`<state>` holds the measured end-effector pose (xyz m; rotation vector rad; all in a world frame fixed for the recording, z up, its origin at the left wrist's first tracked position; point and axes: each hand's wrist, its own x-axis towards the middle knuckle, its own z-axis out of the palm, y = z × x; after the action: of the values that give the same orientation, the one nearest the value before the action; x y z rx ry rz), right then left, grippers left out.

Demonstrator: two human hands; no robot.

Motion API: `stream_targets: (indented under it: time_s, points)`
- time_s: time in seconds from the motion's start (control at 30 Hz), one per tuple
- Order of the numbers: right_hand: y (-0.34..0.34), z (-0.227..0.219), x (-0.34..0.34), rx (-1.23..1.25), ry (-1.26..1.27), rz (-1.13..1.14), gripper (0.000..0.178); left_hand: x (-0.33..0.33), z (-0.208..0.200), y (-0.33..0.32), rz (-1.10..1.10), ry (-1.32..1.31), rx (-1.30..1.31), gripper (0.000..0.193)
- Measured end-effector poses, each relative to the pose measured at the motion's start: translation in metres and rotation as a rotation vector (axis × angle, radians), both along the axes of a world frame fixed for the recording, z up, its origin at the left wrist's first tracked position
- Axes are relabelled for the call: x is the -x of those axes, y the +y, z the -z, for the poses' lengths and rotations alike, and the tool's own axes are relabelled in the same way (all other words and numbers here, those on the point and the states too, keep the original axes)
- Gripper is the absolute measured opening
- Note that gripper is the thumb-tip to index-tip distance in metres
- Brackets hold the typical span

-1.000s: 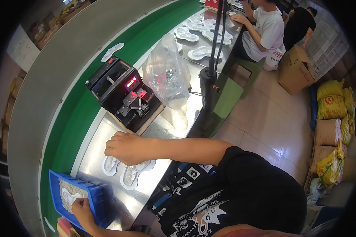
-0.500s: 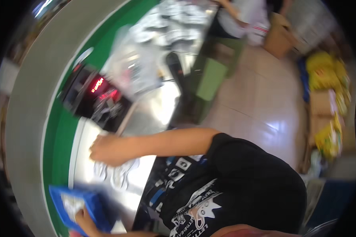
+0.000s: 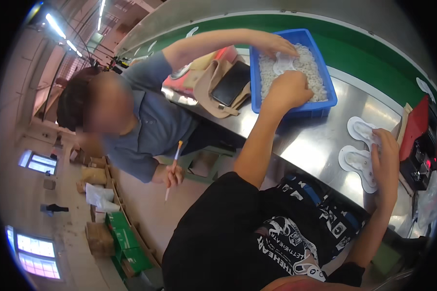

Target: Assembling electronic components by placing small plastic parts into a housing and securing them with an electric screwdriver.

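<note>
A blue plastic bin (image 3: 332, 97) full of small white lumps (image 3: 318, 72) stands on the metal table (image 3: 301, 140). Over the lumps, my left hand (image 3: 290, 91) is closed with curled fingers; whatever it may hold is hidden. Just beyond it lies a thin white shaped piece (image 3: 284, 63), under a co-worker's hand (image 3: 276, 44). To the right, two flat white figure-eight-shaped pieces (image 3: 357, 160) with moulded hollows rest on the tabletop. My right hand (image 3: 386, 157) is open at their right side, fingers apart, its fingertips by the upper piece.
A dark device with a red lid (image 3: 415, 128) stands beyond my right hand. Left of the bin lie a black phone (image 3: 230, 83) and a beige cap (image 3: 210, 92). The co-worker's other hand (image 3: 175, 175) holds a slim brush-like stick (image 3: 174, 162). Green boxes (image 3: 126, 237) line the floor.
The view has swung left, bringing the co-worker and whole bin into sight. My right hand, curled beside the dark device before, is now open by the white pieces. My left hand remains at the bin.
</note>
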<state>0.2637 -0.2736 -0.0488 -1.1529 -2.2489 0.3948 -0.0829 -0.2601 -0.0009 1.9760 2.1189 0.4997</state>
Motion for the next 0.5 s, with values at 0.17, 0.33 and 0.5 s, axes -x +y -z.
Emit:
stream_targets:
  time_s: [0.17, 0.33, 0.5]
  points:
    - [-0.008, -0.016, 0.01, -0.003, 0.037, -0.031, 0.031, 0.012, 0.004, -0.008, 0.009, -0.117, -0.07, 0.022]
    - [-0.014, -0.02, 0.01, -0.007, 0.025, 0.011, 0.031, 0.011, -0.001, -0.006, 0.052, -0.062, -0.06, 0.031]
    - [-0.013, -0.018, 0.01, -0.002, 0.025, 0.011, 0.03, 0.01, -0.001, -0.001, 0.06, -0.072, 0.025, 0.025]
